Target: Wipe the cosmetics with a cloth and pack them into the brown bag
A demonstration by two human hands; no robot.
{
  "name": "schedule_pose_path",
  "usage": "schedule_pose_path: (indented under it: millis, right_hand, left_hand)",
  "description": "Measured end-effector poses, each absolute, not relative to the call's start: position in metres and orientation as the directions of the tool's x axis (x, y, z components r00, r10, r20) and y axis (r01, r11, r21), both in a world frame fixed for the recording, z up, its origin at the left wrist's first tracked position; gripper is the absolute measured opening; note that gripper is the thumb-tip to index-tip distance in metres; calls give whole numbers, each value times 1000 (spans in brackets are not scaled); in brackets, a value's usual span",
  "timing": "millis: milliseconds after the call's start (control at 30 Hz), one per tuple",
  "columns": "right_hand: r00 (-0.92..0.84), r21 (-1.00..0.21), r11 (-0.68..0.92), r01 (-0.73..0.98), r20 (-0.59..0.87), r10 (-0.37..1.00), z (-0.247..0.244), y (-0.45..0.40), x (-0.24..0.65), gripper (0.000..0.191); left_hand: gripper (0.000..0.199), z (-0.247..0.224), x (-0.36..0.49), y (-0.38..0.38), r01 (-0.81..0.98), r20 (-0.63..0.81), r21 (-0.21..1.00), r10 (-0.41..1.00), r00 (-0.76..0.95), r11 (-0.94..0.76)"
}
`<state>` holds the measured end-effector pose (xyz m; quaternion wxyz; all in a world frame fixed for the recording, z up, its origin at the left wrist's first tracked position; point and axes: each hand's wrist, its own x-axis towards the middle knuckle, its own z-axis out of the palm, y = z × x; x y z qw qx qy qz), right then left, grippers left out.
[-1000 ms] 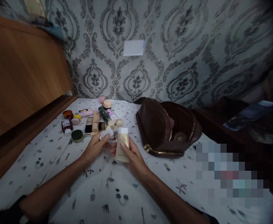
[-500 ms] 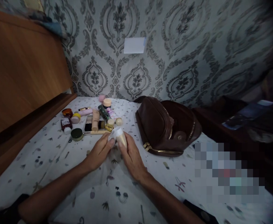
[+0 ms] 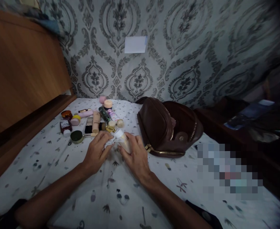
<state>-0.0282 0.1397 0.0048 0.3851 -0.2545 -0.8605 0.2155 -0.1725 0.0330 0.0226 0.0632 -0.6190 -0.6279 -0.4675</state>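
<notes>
A home — ornate wallpaper, printed sheet.

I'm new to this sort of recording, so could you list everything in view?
Capped squeeze tube: 1, cream and white, in right hand
Crumpled tissue-like sheet: 1, white, in left hand
Open leather-look bag: 1, brown, right of hands
Round flat tin: 1, dark green, left of hands
Slim wooden brush: 1, pale, beside tin
Other cosmetic items: over ten, mixed colours, beyond left hand
Printed cloth: 1, white, under bag and cosmetics
Patterned wallpaper: 1 stretch, grey, background
Rectangular card: 1, white, on wallpaper
Flat wooden panel: 1, brown, left
Fabric bundle: 1, bluish, upper left, blurred
Glossy packet: 1, bluish, far right, blurred
Pixelated patch: 1, mixed colours, right, contents hidden
Sleeves: 2, dark, bottom
Hands: 2, bare, centre
</notes>
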Motion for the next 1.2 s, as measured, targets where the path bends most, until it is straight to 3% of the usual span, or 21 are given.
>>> schedule_pose_path:
  millis: [167, 333, 400, 467, 567, 667, 767, 867, 933, 1033, 1200]
  right_hand:
    - [-574, -438, 837, 329, 611, 545, 4, 142, -27, 43]
    - [-630, -224, 889, 398, 638, 443, 4, 142, -26, 46]
    - [-664, -156, 908, 390, 635, 395, 4, 141, -26, 46]
    - [-705, -129, 933, 337, 622, 341, 3, 140, -26, 42]
    - [-732, -168, 956, 242, 615, 294, 2, 139, -27, 38]
    - [-705, -320, 934, 160, 626, 335, 0, 140, -27, 40]
    - [-678, -490, 866, 99, 604, 419, 0, 141, -27, 43]
    - [-650, -577, 811, 96, 581, 490, 1, 142, -29, 45]
    - [-636, -596, 796, 105, 576, 515, 1, 142, -29, 46]
    - [-626, -580, 806, 121, 585, 515, 1, 141, -29, 45]
    - [-632, -583, 799, 148, 565, 530, 4, 142, -27, 44]
  left_hand:
    - [18, 18, -180, 33, 895, 717, 395, 679, -159, -208]
    - [22, 19, -182, 31, 918, 725, 326, 682, -91, -225]
    - [22, 23, -182, 32, 908, 703, 356, 703, -107, -218]
    - [20, 27, -184, 34, 864, 658, 459, 732, -175, -206]
    - [18, 30, -193, 39, 681, 529, 708, 780, -335, -188]
    - [25, 28, -202, 44, 314, 259, 942, 852, -455, -119]
    - [39, 25, -203, 47, -14, 29, 999, 880, -474, -41]
    - [45, 23, -196, 48, -140, -18, 989, 883, -468, -54]
    - [43, 21, -192, 48, -106, 33, 990, 873, -487, -96]
    - [29, 21, -189, 45, 150, 201, 978, 831, -518, -143]
    - [12, 27, -196, 41, 607, 567, 741, 752, -336, -287]
